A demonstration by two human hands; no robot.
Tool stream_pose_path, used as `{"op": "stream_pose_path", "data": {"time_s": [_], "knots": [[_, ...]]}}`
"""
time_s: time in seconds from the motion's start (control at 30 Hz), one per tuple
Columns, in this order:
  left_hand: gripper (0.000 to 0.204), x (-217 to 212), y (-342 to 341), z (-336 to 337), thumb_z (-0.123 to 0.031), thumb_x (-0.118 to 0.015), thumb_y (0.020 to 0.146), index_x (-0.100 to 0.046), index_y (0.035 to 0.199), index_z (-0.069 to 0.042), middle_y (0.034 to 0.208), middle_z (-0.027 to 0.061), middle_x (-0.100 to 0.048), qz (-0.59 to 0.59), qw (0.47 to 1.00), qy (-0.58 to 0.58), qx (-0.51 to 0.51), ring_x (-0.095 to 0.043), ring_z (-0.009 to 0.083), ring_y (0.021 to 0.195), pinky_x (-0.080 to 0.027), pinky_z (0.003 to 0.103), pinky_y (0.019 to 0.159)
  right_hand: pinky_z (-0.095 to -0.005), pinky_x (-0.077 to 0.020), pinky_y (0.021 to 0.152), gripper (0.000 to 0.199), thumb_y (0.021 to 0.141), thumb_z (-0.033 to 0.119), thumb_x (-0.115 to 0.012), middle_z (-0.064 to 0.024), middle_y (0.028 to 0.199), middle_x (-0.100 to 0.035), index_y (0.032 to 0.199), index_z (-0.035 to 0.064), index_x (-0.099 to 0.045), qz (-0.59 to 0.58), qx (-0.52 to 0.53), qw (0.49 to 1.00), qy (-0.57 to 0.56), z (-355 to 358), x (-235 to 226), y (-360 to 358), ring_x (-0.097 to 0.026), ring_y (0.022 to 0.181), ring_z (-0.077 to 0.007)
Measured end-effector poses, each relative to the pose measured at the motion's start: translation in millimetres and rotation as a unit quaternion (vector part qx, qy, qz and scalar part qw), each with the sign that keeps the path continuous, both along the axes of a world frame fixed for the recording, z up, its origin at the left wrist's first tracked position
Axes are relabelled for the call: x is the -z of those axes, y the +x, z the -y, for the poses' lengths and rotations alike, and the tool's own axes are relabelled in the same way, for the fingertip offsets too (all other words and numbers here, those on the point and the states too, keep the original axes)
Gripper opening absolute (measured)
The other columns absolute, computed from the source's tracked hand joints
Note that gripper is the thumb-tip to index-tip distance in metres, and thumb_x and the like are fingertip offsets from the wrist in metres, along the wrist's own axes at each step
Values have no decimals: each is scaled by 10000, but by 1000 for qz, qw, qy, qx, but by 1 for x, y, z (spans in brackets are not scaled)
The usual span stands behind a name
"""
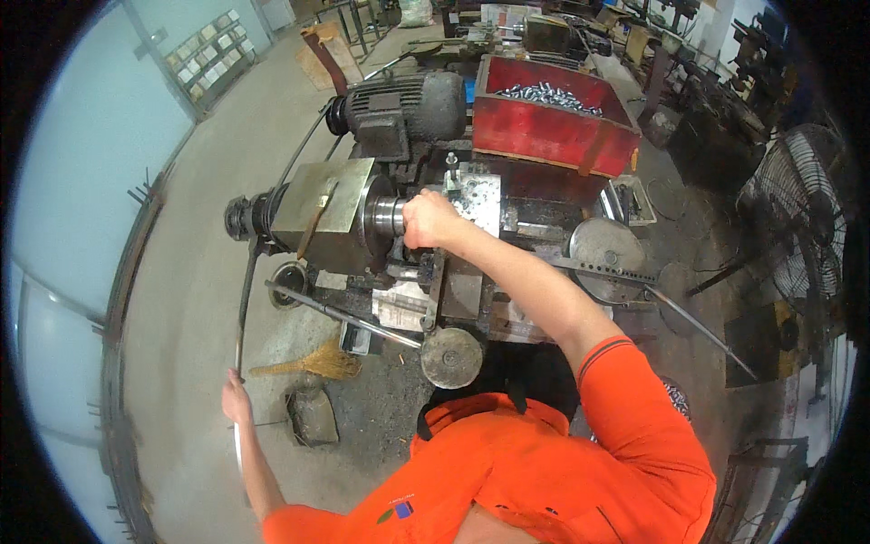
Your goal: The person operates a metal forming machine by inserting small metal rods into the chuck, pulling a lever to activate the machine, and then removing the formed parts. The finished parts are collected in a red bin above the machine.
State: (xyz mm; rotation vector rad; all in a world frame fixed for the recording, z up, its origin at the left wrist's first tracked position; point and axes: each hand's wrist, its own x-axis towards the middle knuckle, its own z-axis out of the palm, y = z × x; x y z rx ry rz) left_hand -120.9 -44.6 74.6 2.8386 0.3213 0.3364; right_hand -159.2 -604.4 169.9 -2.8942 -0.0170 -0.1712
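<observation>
Long lever (245,308) on the left is probably stiff, so grab it toward the near end, like the left hand (236,399) gripping it. It's thin, dark, silvery nearer. Right hand (428,219) is curled at the shiny, likely slick spindle (388,218) farther right; can't tell what's inside.

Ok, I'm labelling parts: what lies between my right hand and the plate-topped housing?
The head view shows a shiny collar and a dark disc between right hand and housing.
</observation>
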Motion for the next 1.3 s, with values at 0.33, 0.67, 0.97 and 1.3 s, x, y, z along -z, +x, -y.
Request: {"op": "stream_pose_path", "data": {"time_s": [0.33, 0.67, 0.97, 1.3], "knots": [[378, -22, -71, 88, -363, -614, 789, -583, 772, 13, 729, 222, -602, -21, 996, 0, 92, -583, 413, 720, -447, 460, 654, -399, -492, 723, 237, 532, 222, -619, -185, 704, -643, 664, 35, -679, 86, 29, 993, -80, 28, -26, -35, -622, 744, -349], [350, 6, 50, 96, -214, -607, 836, -533, 1048, 55, 694, 98, -563, -203, 850, -431, 227, -589, 188, 607, -522, 321, 550, -408, -423, 921, 534, 596, 187, -621, -188, 1274, -469, 1120, 85, -597, 362, 165, 916, -56, 173, -99, -149, -502, 1080, -353], [343, 37, 79, 51, -178, -660, 803, -518, 1048, 16, 659, 97, -493, -211, 823, -517, 106, -467, 196, 558, -465, 415, 558, -336, -496, 791, 332, 625, 157, -602, -164, 895, -652, 925, 35, -675, 60, 526, 839, 125, 172, 86, -468, -635, 890, -274], [320, 9, 68, 46, -218, -664, 812, -556, 1014, 6, 621, 38, -485, -253, 822, -476, 183, -487, 147, 558, -454, 335, 538, -388, -494, 815, 249, 659, 213, -542, -211, 898, -646, 787, 48, -675, -301, 482, 818, 92, 98, 257, -546, -619, 892, -336]]}}
